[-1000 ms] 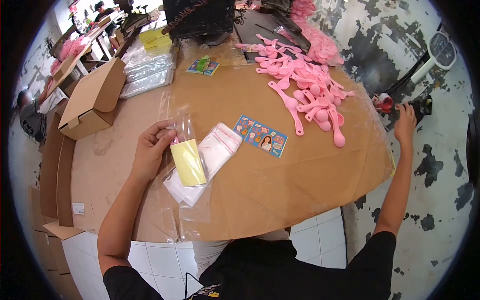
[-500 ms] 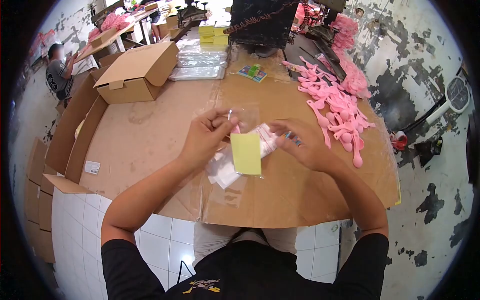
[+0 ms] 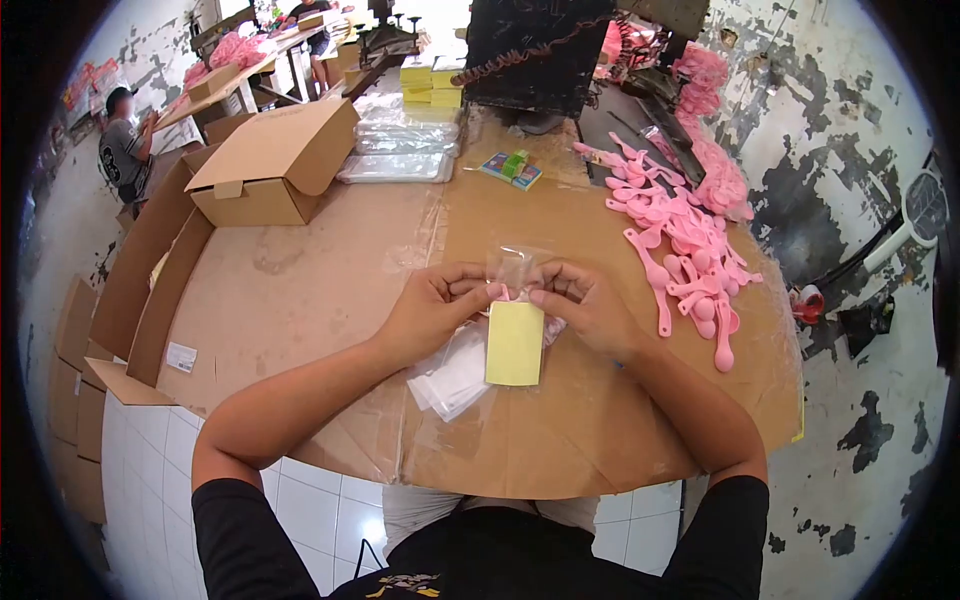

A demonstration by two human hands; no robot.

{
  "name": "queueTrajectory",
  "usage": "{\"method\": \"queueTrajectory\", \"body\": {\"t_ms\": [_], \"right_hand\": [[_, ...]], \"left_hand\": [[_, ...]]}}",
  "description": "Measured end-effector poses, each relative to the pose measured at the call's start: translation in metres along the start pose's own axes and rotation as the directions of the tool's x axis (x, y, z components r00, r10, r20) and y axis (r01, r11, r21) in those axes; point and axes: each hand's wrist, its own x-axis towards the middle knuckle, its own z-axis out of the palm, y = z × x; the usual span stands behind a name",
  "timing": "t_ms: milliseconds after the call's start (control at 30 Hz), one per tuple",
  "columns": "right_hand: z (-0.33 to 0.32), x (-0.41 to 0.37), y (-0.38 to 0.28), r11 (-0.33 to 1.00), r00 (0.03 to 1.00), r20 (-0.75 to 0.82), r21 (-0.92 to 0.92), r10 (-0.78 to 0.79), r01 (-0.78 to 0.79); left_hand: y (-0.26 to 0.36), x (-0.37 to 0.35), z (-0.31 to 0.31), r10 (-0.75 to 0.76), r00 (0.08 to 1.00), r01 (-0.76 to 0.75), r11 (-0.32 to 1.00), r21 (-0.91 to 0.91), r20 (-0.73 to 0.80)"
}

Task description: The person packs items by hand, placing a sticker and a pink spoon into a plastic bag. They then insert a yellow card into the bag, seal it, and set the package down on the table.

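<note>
A clear plastic bag [image 3: 515, 262] with a yellow card [image 3: 515, 344] inside is held upright between both hands. My left hand [image 3: 446, 304] pinches its left side, and my right hand [image 3: 578, 304] pinches the right side, both just above the card. A bit of pink shows in the bag between the fingertips. White packets [image 3: 450, 377] lie on the cardboard-covered table beneath the bag and my left hand, partly hidden.
Pink spoons [image 3: 700, 262] are heaped at the right. A small banded card stack [image 3: 512, 168] lies farther back, near clear plastic bags [image 3: 400, 165]. Cardboard boxes [image 3: 255, 180] stand at the left. A co-worker [image 3: 122, 155] is at the far left.
My right hand has come in to grip the bag beside my left hand. The bag and yellow card appear lower and straighter. The head view has shifted slightly.
</note>
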Motion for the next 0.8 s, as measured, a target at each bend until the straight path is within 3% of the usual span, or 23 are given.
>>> {"method": "queueTrajectory", "body": {"t_ms": [233, 800], "right_hand": [[-0.003, 0.000, 0.017, 0.998, 0.995, -0.080, -0.007, 0.060, -0.060], [-0.005, -0.004, 0.024, 0.997, 0.988, -0.128, -0.008, -0.083, 0.082]], "left_hand": [[-0.005, -0.005, 0.001, 0.023, 0.998, -0.025, 0.999, -0.045, -0.057], [-0.001, -0.010, 0.001, 0.052, 0.999, -0.052, 0.999, -0.009, -0.012]]}}
